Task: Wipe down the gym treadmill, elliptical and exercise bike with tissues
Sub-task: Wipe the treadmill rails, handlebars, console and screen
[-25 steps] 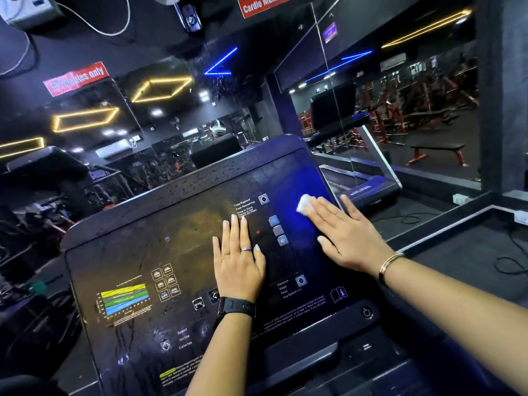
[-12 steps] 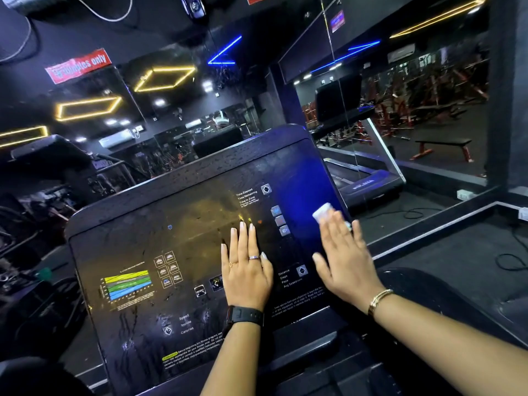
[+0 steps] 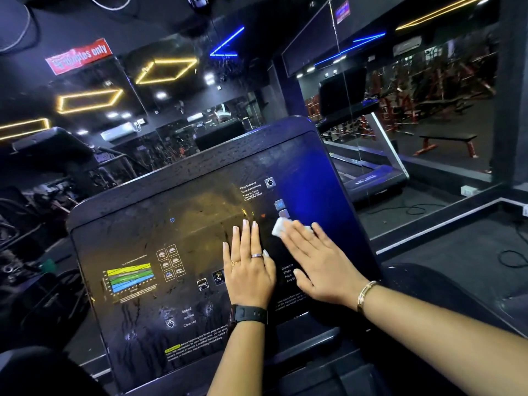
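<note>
Right hand (image 3: 320,264) presses tissue (image 3: 279,226) flat on console (image 3: 177,207) — left hand (image 3: 249,270) beside.

Both palms down: left hand (image 3: 248,270) and right hand (image 3: 320,267) lie flat.
The left hand has straight fingers held together, pointing far. The right hand, just beside it on the right, has straight fingers a little spread, angled far-left.

- Treadmill console (image 3: 148,232): dark glossy panel, tilted, streaked with droplets to the left of the left hand (image 3: 249,271).
- Left hand lies flat on it, with the right hand (image 3: 321,267) flat just beside.
- White tissue (image 3: 277,227) is pressed onto the panel under the right hand's fingertips.
</note>
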